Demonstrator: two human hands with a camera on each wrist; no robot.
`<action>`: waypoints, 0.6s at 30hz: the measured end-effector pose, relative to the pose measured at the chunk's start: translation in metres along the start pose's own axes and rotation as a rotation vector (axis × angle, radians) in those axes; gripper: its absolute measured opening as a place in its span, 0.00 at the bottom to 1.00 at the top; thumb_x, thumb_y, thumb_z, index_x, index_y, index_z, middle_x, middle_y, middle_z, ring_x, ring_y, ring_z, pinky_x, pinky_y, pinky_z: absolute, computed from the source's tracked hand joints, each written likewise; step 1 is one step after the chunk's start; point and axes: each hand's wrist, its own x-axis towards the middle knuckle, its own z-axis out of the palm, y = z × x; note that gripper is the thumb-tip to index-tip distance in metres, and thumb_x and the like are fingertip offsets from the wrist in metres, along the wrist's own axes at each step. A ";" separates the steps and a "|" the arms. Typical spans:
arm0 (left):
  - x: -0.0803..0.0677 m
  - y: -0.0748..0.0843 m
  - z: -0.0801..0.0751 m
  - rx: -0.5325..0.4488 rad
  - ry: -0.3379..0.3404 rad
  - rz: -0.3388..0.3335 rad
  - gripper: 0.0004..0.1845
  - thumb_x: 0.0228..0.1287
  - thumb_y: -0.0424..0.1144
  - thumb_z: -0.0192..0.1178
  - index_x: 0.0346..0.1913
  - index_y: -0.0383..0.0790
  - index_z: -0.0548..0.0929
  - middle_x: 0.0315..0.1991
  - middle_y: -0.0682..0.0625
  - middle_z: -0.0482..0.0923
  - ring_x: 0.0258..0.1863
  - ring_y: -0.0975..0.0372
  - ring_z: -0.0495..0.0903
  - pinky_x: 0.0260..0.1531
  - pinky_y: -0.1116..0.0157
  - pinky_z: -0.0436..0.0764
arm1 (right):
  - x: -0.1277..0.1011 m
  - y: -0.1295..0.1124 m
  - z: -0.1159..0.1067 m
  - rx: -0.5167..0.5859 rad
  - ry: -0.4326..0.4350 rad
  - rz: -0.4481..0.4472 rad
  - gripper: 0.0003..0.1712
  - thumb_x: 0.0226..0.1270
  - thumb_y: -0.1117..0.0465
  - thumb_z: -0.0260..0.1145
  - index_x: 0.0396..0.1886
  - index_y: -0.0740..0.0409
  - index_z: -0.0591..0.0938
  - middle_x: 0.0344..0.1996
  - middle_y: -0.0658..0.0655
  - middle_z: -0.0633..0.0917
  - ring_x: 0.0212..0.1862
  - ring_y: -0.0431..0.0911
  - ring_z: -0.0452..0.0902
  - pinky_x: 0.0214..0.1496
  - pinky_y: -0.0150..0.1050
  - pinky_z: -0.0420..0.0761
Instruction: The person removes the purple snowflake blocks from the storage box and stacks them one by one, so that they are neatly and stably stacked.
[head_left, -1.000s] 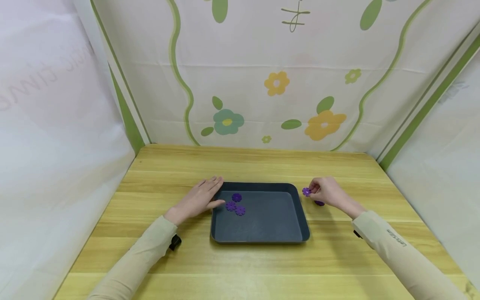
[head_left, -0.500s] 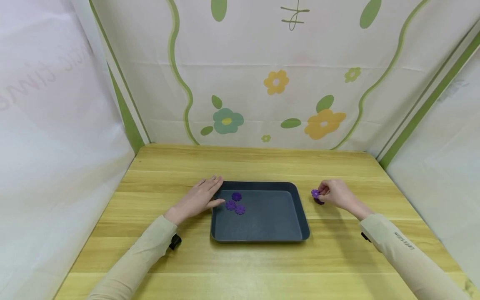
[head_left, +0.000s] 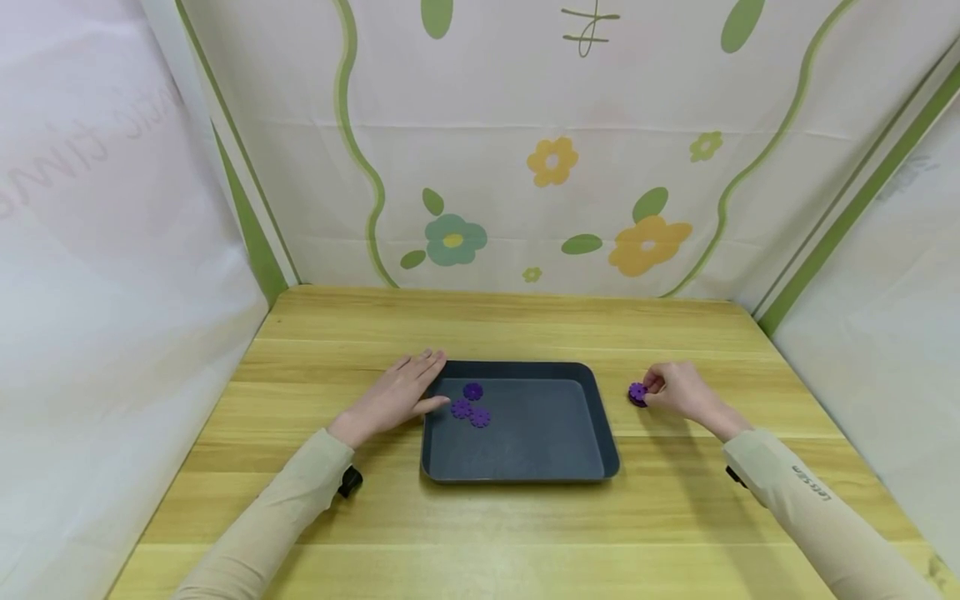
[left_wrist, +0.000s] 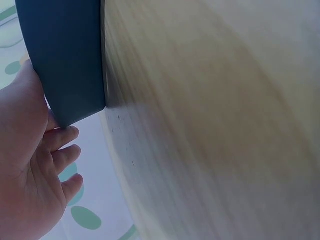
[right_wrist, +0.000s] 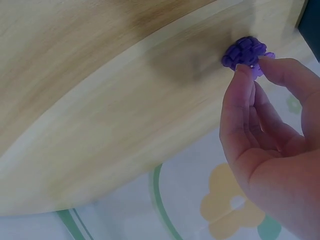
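Observation:
A dark grey-blue baking tray [head_left: 525, 433] lies on the table, with several purple flower-shaped discs [head_left: 480, 417] in its left part. My left hand [head_left: 393, 396] rests at the tray's far left corner, fingers spread and fairly straight, thumb reaching over the rim. To the right of the tray, my right hand [head_left: 678, 393] pinches one purple flower-shaped disc [head_left: 637, 391] between thumb and index finger. Right under it sits a small stack of darker purple discs [right_wrist: 241, 54], partly covered. Whether the pinched disc touches the stack I cannot tell.
The wooden table [head_left: 525, 533] extends around the tray. Fabric panels with printed flowers [head_left: 648, 246] stand behind it and on both sides. A small black device [head_left: 350, 481] is strapped under the left sleeve.
My right hand has moved right, away from the tray, carrying the pinched disc over the darker discs. It then came down onto or close above them. The left hand stays in place.

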 end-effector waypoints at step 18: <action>0.000 0.002 -0.003 -0.004 -0.023 -0.009 0.40 0.73 0.58 0.52 0.76 0.34 0.59 0.76 0.39 0.59 0.77 0.48 0.59 0.75 0.45 0.61 | -0.001 0.000 0.000 -0.010 -0.026 0.021 0.08 0.56 0.67 0.71 0.34 0.68 0.85 0.28 0.59 0.87 0.31 0.45 0.81 0.32 0.37 0.82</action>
